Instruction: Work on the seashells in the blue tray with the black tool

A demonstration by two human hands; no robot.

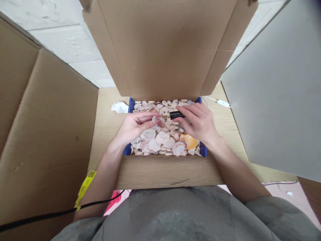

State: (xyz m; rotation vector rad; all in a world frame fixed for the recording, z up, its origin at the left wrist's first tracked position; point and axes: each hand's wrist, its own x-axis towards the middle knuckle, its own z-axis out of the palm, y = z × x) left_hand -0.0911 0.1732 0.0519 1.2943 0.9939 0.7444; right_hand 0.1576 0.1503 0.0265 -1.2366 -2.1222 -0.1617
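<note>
Left hand [136, 125] is pinched shut on a small pale shell [154, 119], fingertips and thumb closing from both sides, palm turned inward. Right hand [198, 120] is closed around a black handheld tool [177, 115], thumb below, fingers over it. Tool lies roughly level, its brass-coloured tip [166, 116] pointing at the small shell; tip is very near the shell, can't tell if touching. Hands are apart, facing each other, both above a shallow tray with blue ends [128, 149].

Tray sits on a light wood desk [163, 171], full of shells. Smaller whitish ones fill the far part; bigger ones in the near part, including ribbed pinkish-white scallops [179, 148] and an orange-yellow scallop shell [189, 141] near the right end, below the right hand.

White crumpled item [119, 107] on the desk just outside the tray's left end; can't tell what it is. White inline piece on a cable [223, 103] off to the right, by a grey panel [276, 90]. Cardboard flap [165, 47] stands behind the tray, more cardboard [50, 110] at left. Yellow tag [85, 188] on a black cable [50, 215] by the left forearm. Grey shirt [175, 214] at the bottom, in front of the desk's near edge.
</note>
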